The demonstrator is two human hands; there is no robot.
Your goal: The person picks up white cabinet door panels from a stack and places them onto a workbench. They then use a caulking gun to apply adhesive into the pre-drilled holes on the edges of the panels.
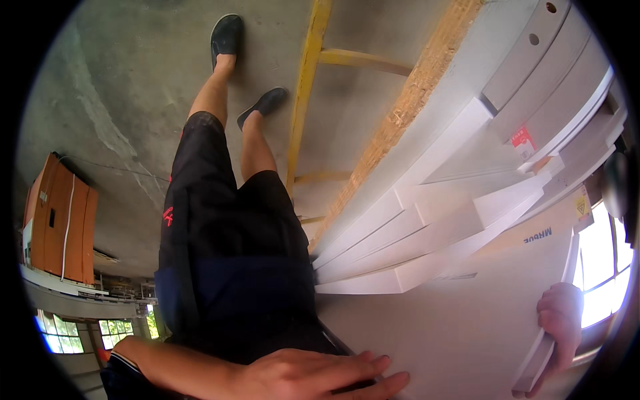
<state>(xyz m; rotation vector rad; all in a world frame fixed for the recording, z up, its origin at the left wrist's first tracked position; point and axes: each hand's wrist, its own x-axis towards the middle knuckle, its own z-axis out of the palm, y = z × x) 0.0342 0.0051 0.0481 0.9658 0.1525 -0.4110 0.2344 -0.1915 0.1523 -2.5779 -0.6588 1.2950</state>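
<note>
Navy-sleeved left hand [300,373], fingers extended over near side of white panel [460,327], grip or mere contact impossible to tell. Panel rightward of that hand, between both, long axis unclear; right hand [561,317] clamped on its right-hand edge.

The large panel [460,327] and stacked boards [440,243] were white, the label [523,140] mostly red. The chipboard edge [408,100] was flecked tan, the frame [308,80] yellow, the shorts [200,167] black, the floor [153,47] grey with a paler streak [110,128].
</note>
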